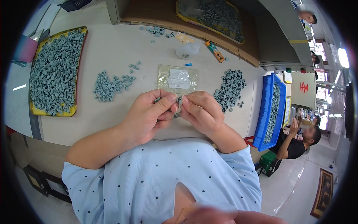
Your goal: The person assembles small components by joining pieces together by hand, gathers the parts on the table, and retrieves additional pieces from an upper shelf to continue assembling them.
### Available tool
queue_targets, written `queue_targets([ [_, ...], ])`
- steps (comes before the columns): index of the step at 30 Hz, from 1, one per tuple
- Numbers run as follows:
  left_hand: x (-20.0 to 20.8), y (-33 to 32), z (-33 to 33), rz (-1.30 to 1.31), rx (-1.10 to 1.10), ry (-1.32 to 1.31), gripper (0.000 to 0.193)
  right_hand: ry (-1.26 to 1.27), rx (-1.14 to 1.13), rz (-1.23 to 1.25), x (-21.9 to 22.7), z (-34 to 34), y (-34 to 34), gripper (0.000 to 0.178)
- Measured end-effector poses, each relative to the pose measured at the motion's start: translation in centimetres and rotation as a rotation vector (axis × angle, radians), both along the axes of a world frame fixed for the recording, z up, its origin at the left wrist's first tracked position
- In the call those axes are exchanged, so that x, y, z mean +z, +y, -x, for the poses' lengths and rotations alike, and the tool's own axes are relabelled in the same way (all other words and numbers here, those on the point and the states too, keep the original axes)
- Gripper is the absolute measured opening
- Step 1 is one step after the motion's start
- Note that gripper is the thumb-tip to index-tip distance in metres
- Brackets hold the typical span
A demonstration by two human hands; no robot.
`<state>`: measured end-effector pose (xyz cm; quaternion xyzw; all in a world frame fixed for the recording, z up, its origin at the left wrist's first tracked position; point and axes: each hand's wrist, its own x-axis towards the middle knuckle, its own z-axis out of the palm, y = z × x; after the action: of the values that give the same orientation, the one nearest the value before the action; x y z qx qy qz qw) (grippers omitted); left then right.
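Above the table's near edge my two hands meet, fingertips almost touching. My right hand (203, 112) pinches a small grey-green and black part (179, 100) between thumb and fingers. The fingers of my left hand (151, 112) are curled, with a grey-green piece (157, 99) showing between them; its thumb tip lies close beside the part in my right hand. Just beyond the hands lies a clear yellowish pad (164, 76) with white paper and a clear round dish (183, 77) on it. Loose heaps of similar small parts lie left (108, 87) and right (229, 89).
A yellow tray (85, 41) full of parts stands at far left, a blue crate (264, 108) at right. Beyond the pad are a clear squat bottle (187, 49), an orange-green tube (214, 52) and a blue-tipped needle (187, 64). A shelf holds another tray (181, 16). A person (294, 140) sits at right.
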<state>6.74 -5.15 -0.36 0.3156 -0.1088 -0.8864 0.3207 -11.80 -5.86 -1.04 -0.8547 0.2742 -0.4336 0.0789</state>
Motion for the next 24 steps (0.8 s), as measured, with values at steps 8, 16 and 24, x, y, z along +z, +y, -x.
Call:
queue_targets([
  [8,-0.7,0.1,-0.4,-0.038,-0.012,0.162,0.013,-0.119,-0.035,-0.179,0.0,-0.1,0.5,0.023],
  [16,0.1,0.4,-0.2,-0.027,0.003,0.038,0.014,0.109,0.002,0.163,0.0,0.0,0.0,0.027],
  [24,0.1,1.1,-0.5,0.141,0.102,-0.015,0.012,-0.1,-0.054,-0.129,-0.3,-1.0,1.0,0.032],
])
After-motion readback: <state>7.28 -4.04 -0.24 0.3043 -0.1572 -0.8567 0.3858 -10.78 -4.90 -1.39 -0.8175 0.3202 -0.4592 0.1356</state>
